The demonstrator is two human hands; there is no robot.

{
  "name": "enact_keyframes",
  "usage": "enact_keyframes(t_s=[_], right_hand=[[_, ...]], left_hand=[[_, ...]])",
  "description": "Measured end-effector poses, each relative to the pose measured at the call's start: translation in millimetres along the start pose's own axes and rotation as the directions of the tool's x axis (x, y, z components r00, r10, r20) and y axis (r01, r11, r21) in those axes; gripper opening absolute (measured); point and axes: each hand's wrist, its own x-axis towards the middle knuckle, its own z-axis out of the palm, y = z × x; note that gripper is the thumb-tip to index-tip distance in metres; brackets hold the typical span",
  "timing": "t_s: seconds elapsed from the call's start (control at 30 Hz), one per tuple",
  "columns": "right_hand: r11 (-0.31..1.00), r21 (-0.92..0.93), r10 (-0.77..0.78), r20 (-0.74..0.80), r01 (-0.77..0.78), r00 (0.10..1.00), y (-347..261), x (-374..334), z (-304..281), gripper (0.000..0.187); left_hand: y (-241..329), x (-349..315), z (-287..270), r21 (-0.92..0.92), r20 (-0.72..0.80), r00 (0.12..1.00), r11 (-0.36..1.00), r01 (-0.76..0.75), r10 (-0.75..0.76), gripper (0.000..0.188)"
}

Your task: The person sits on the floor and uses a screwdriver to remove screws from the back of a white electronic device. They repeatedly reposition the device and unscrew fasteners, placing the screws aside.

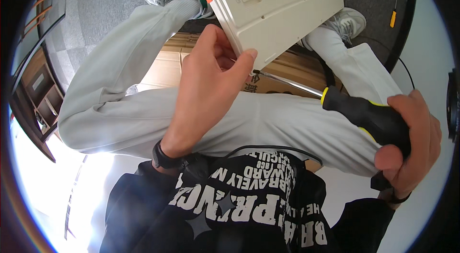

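A cream keyboard is held tilted in front of me with its underside up, showing a small flip-out foot, a label and several screw holes. An orange piece marks its far left corner. My left hand is closed on the keyboard's near left edge, thumb on the underside and the other fingers partly hidden at its side. In my right hand is the black and yellow handle of a screwdriver. The dark tip of its shaft is at the keyboard's near corner, just below my left thumb; whether it touches a screw I cannot tell.
Brown cardboard lies beneath the keyboard, between my bent legs. A smaller yellow-handled screwdriver rests on the grey carpet at the far right. At the left stands a wooden shelf unit. A thin black cable runs at the right.
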Motion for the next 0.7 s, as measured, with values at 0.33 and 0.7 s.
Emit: enact_keyframes(t_s=[0.33,0.7], right_hand=[[0.925,0.318,-0.18,-0.11,0.207,0.977,9,5,-5,0.077],[0.926,0.331,-0.125,-0.182,0.181,0.975,12,14,7,0.061]], left_hand=[[1,3,-1,-0.028,0.001,1.0,1.0,0.01,-0.01,0.023],[-1,6,-2,-0.034,-0.005,1.0,0.999,0.013,-0.013,0.023]])
